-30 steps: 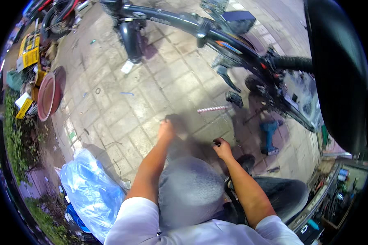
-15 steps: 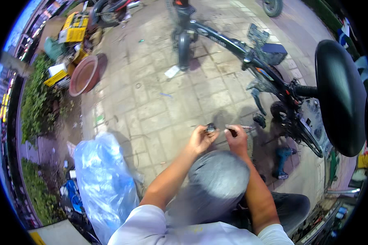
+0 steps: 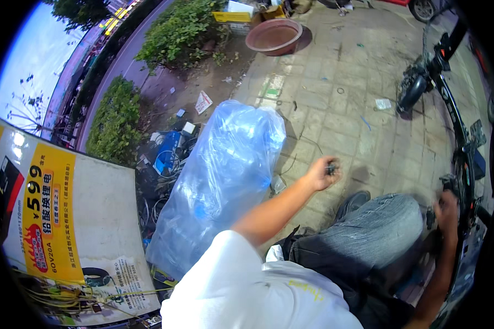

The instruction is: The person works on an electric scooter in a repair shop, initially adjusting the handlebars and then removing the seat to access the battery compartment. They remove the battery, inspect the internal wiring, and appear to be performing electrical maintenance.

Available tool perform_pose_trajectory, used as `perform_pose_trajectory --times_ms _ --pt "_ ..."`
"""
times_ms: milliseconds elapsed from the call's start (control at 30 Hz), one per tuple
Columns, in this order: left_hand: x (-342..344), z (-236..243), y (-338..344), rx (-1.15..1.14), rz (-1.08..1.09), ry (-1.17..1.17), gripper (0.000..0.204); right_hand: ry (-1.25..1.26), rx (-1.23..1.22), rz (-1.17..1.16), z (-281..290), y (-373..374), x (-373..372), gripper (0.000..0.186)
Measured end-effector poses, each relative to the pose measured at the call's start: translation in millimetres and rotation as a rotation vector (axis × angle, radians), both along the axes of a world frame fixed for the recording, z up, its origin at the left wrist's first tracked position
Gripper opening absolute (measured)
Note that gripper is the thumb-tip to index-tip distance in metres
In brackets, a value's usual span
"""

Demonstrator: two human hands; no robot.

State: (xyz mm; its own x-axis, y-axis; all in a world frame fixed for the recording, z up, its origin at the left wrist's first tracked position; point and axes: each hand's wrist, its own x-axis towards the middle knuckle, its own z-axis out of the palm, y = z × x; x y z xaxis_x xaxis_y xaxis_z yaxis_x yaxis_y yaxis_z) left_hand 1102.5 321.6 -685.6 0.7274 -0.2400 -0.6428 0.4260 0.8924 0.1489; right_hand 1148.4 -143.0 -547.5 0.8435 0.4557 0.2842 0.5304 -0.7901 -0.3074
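My left hand (image 3: 319, 176) is closed around a small dark part (image 3: 331, 168), held over the paving beside a big bundle in translucent blue plastic (image 3: 214, 170). My right hand (image 3: 446, 206) is at the far right, close to the black bicycle frame (image 3: 454, 118); motion blurs its fingers, so what they hold, if anything, cannot be made out. My jeans-clad knee (image 3: 384, 227) sits between the two hands.
A reddish plastic basin (image 3: 273, 28) stands at the top beside yellow boxes (image 3: 230, 16) and shrubs (image 3: 175, 38). A printed signboard (image 3: 104, 203) with tangled cords stands at lower left. Blue items and cables (image 3: 167, 153) lie behind the bundle. Paving (image 3: 346, 104) stretches toward a motorbike wheel (image 3: 421, 8).
The view has swung left, bringing the signboard in and shifting the bicycle to the right edge. My hands have moved apart, the right one out toward the bicycle.
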Motion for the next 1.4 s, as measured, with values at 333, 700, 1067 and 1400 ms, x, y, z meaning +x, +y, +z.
perform_pose_trajectory --times_ms 333,700,1067,1400 --pt "-178 100 404 0.409 1.053 -0.038 0.077 0.627 -0.075 -0.365 25 -46 -79 0.027" --pt "12 133 90 0.723 -0.158 -0.473 0.062 0.407 -0.233 -0.173 10 -27 -95 0.042" --pt "25 235 -282 1.167 -1.120 -2.002 0.043 0.020 0.188 -0.002 73 37 -118 0.042" --pt "55 161 -332 1.343 -1.285 -1.639 0.063 0.429 0.230 -0.392 12 -38 -143 0.026"
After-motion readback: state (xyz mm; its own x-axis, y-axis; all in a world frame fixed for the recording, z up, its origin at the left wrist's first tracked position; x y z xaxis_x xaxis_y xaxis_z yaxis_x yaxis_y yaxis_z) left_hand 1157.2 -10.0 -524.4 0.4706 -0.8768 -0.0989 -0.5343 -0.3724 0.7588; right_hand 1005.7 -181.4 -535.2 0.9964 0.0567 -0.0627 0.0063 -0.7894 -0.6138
